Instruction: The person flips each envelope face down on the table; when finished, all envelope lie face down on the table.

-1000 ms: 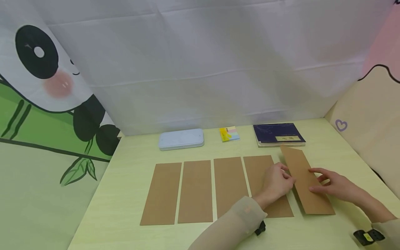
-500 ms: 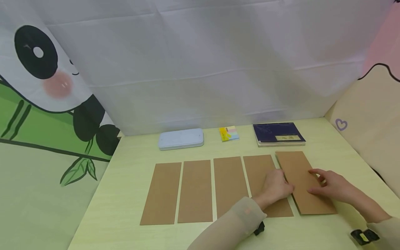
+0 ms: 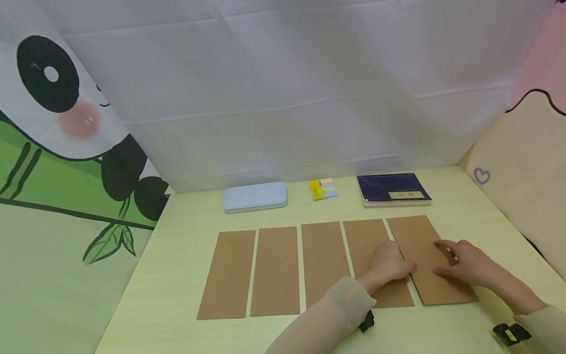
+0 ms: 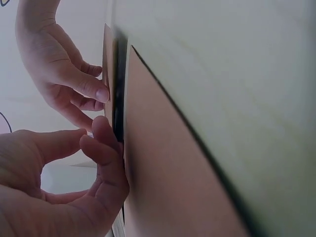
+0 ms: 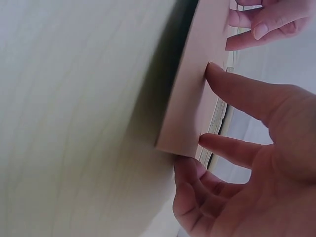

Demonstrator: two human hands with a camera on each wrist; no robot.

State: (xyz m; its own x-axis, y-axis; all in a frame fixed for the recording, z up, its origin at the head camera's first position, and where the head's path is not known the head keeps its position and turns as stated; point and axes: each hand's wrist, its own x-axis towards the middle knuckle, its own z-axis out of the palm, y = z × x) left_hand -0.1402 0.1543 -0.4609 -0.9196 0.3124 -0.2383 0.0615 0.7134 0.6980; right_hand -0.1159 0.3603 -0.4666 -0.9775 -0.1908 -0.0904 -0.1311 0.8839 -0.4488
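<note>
The rightmost brown cardboard rectangle (image 3: 420,250) lies low over the table at the right end of a row, its near right corner slightly raised above a shadow. My right hand (image 3: 473,265) grips its right edge. In the right wrist view, thumb and index finger press its top face, and the other fingers (image 5: 190,182) curl at its edge. At its left edge, the fingertips of my left hand (image 3: 386,265) hold it with curled fingers. That hand rests over the fourth cardboard piece (image 3: 364,241), partly hiding it. The left wrist view shows the left fingers (image 4: 106,153) bent close together.
Three more cardboard pieces lie flat to the left: one at the far left (image 3: 227,275), one beside it (image 3: 275,273) and a third (image 3: 323,255). Behind stand a pale blue case (image 3: 255,196), sticky notes (image 3: 324,189) and a dark blue notebook (image 3: 393,188). White cloth (image 3: 283,123) hangs at the back.
The rightmost cardboard piece has come down from a tilted position and turned into line with the others. Both hands have lowered it slightly and stay at its two long edges.
</note>
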